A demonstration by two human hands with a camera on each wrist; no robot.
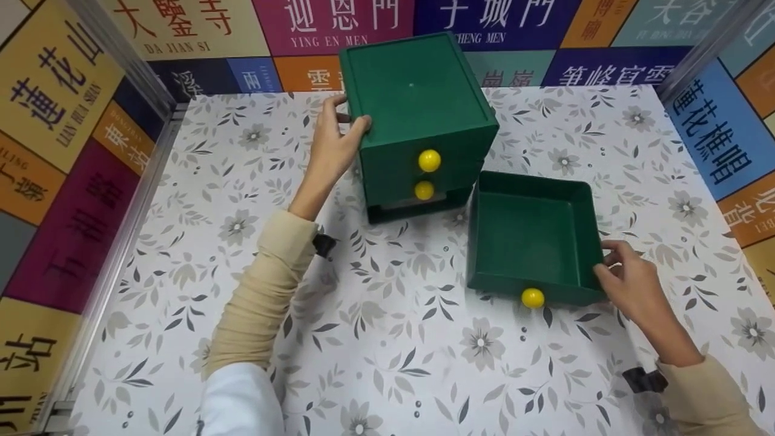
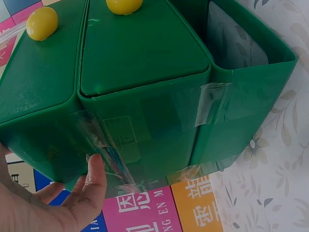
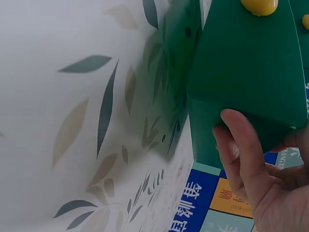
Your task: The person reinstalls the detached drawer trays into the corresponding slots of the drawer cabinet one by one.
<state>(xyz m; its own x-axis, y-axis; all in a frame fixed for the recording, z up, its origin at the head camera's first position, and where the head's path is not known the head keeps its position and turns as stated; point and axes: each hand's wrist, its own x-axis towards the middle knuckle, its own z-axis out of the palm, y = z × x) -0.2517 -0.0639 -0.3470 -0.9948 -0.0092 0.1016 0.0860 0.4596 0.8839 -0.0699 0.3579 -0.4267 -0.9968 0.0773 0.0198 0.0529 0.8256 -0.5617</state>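
A green drawer cabinet (image 1: 418, 91) stands at the back middle of the table in the head view. Two yellow knobs (image 1: 429, 160) mark the drawers in its front, and the slot (image 1: 418, 209) below them is open. My left hand (image 1: 336, 139) holds the cabinet's upper left edge, thumb by the top corner and fingers against the side. Clear tape (image 2: 212, 104) runs along that side in the left wrist view. To the right, a pulled-out green drawer (image 1: 527, 233) with one yellow knob (image 1: 533, 298) has nothing inside. My right hand (image 1: 629, 278) grips its right wall near the front corner.
A white floral cloth (image 1: 375, 339) covers the table. Colourful panels with Chinese lettering (image 1: 345, 24) rise behind it and at both sides. A metal rail (image 1: 130, 224) runs along the left edge. Dark wrist devices (image 1: 645, 380) sit on both wrists.
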